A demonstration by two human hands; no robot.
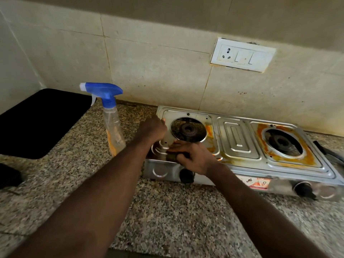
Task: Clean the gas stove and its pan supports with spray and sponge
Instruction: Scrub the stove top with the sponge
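Spread across the lower frame: speckled granite counter [176,211]. Above it, filling the upper half, pale tiled wall [149,62], spotted with brownish flecks toward the right. Right of centre, set on the counter close to the wall: stainless-steel two-burner gas stove [238,138], embossed rectangular panel in its middle, top plate shiny around the left burner [188,129] but ringed with orange-brown greasy stains around the right burner [283,142], with more orange streaking between the left burner and the middle panel. At left edge of frame, flat black slab [41,121] lying on the counter. Just left of the stove, standing upright: clear spray bottle [113,127] with blue trigger head, orange liquid low inside. Upper right on the wall, white socket plate [242,54] with switches. At the stove's far left rim, left hand [152,129], fingers curled, clenched on the edge of the top plate, one fingertip showing on the metal. At the stove's near left corner, right hand [195,158], fingers wrapped over a dark green sponge [170,156], pressing it down on the steel. Below that hand, on the front panel, black left knob [186,175]; far right of the panel, blurred, black right knob [305,189].
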